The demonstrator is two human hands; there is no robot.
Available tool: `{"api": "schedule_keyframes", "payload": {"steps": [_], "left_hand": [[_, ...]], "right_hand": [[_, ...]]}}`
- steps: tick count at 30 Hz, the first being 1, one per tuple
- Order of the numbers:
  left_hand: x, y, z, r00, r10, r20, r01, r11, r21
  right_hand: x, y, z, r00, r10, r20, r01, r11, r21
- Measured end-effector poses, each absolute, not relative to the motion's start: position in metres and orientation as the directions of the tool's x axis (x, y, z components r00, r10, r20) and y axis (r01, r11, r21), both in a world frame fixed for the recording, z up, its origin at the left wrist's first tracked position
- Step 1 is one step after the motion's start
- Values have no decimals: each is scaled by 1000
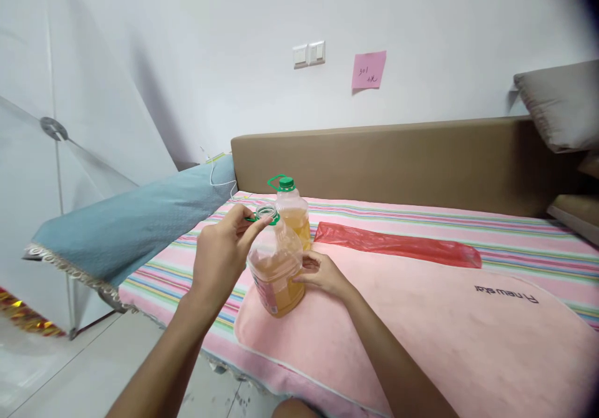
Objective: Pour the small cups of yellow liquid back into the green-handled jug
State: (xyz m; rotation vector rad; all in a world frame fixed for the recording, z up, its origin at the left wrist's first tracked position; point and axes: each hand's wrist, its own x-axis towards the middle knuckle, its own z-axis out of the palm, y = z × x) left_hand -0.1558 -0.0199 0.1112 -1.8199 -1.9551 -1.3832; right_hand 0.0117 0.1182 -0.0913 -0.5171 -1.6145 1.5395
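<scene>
A clear plastic jug [274, 274] of yellow liquid, like a cooking-oil jug, stands on the pink mat. Its mouth is uncapped, with a green handle ring [271, 219] around the neck. My left hand [224, 240] pinches this green handle at the neck, thumb against the rim. Lower down, my right hand [325, 273] grips the jug's right side, its fingertips partly hidden behind the jug. Just behind stands a second jug [296, 221] with similar yellow liquid, a green cap [286, 183] and a raised green handle; the front jug partly covers it.
A flat red plastic bag [397, 243] lies along the mat's far edge. The pink mat [421, 324] rests on a striped sheet [187, 262]. Behind runs a brown padded board [384, 159]. Blue fabric [140, 209] and a white cable [219, 184] are at left, cushions [561, 103] at right.
</scene>
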Motion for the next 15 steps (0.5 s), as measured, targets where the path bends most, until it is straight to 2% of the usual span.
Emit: {"api": "schedule_keyframes", "payload": {"steps": [5, 10, 13, 15], "left_hand": [[-143, -15, 115, -289, 691, 663, 951, 126, 284], [-131, -5, 119, -312, 696, 647, 927, 371, 48], [-128, -3, 117, -326, 714, 620, 903, 429, -19], [-129, -5, 113, -317, 728, 608, 911, 411, -17]], "right_hand": [[4, 116, -99, -507, 824, 253, -277, 122, -953], [-7, 115, -111, -374, 893, 251, -279, 149, -949], [-13, 104, -117, -260, 930, 261, -239, 200, -950], [-18, 89, -120, -180, 942, 282, -200, 246, -949]]}}
